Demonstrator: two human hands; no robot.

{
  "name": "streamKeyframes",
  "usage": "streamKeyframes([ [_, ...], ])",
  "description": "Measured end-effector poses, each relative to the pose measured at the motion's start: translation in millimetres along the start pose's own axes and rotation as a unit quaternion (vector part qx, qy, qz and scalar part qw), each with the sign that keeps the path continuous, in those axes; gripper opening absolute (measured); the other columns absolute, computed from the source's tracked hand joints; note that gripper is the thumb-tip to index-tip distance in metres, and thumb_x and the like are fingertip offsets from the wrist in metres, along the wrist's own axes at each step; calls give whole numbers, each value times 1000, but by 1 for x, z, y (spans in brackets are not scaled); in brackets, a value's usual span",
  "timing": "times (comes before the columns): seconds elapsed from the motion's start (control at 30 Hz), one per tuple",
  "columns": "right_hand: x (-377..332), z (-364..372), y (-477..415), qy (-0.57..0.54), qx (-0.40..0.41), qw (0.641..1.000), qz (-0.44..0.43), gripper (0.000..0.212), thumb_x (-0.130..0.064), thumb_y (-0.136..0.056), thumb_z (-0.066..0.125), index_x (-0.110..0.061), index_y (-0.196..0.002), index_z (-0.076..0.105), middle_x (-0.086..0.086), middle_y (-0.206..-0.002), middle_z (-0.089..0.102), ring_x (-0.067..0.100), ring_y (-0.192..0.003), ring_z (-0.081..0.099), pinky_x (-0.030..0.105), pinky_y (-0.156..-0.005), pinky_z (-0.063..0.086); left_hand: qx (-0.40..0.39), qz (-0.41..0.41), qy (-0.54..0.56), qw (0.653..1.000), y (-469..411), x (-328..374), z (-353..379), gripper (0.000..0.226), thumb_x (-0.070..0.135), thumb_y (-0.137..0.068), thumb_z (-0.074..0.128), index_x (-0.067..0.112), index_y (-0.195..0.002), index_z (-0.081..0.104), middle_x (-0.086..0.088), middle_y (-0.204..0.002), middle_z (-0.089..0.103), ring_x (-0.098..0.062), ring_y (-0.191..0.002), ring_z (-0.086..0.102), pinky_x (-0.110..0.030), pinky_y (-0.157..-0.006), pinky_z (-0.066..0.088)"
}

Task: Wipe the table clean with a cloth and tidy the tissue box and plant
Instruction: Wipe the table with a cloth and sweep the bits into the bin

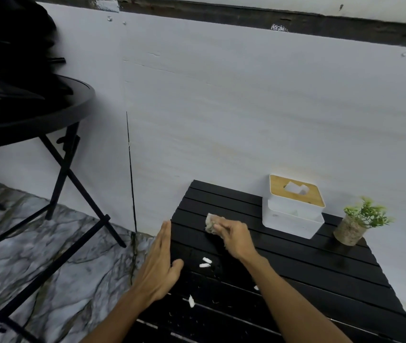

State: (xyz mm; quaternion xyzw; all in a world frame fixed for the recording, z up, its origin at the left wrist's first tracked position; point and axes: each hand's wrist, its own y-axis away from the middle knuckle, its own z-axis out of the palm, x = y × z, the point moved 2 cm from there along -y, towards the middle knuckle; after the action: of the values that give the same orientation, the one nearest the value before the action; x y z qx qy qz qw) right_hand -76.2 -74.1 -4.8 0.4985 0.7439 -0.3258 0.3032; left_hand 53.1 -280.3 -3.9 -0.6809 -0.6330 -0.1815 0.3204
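Note:
A low black slatted table [320, 276] stands against the wall. My right hand [236, 238] presses a small beige cloth [210, 222] onto the table's far left part. At the table's left edge my left hand [159, 263] is held flat and upright, fingers together, holding nothing. Several white paper scraps [205, 263] lie on the slats between my hands. A white tissue box [293, 214] with a wooden lid stands at the back. To its right is a small green plant [360, 221] in a pale round pot.
A black round folding table [38, 120] with dark things piled on it stands at the left, its legs spread over the marble floor [48, 256]. The white wall [246, 107] runs right behind the low table.

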Motion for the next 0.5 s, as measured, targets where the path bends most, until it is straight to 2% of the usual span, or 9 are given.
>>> streamKeyframes([
  [0.07, -9, 13, 12, 5, -32, 999, -39, 25, -24, -99, 63, -30, -122, 71, -17, -129, 65, 1, -128, 57, 27, -111, 45, -4, 2, 6, 1000, -1, -3, 1, 86, 32, -84, 37, 25, -152, -15, 10, -161, -13, 2, -145, -11, -30, -121, 4],
  [0.13, -24, 18, 29, -3, -81, 994, -75, 25, -22, -100, 62, -28, -123, 72, -22, -129, 63, -4, -127, 56, 25, -110, 46, -3, 4, 11, 1000, -1, -4, 1, 85, 32, -83, 36, 24, -153, -13, 8, -162, -10, 1, -145, -8, -32, -121, 6],
  [0.3, -44, 3, 65, -94, -189, 977, -43, 26, -20, -101, 61, -21, -124, 72, -12, -125, 71, 2, -119, 64, 26, -105, 50, -17, -6, 22, 1000, 0, -2, 0, 85, 31, -82, 35, 25, -153, -10, 9, -161, -7, -2, -146, -3, -30, -120, 6],
  [0.4, -46, -16, 62, -132, -157, 979, -10, 24, -25, -101, 62, -21, -121, 74, -11, -121, 73, 3, -117, 66, 31, -106, 50, -31, -5, 25, 999, -2, -4, -1, 85, 33, -81, 36, 28, -153, -10, 10, -162, -6, -1, -146, -3, -28, -119, 6],
  [0.5, -44, -29, 48, -183, -110, 976, 54, 24, -27, -100, 62, -25, -121, 74, -10, -121, 73, 5, -118, 66, 37, -110, 48, -33, 0, 31, 999, -6, -2, -2, 85, 41, -80, 37, 34, -153, -5, 13, -162, -3, -3, -147, -1, -34, -120, 11],
])
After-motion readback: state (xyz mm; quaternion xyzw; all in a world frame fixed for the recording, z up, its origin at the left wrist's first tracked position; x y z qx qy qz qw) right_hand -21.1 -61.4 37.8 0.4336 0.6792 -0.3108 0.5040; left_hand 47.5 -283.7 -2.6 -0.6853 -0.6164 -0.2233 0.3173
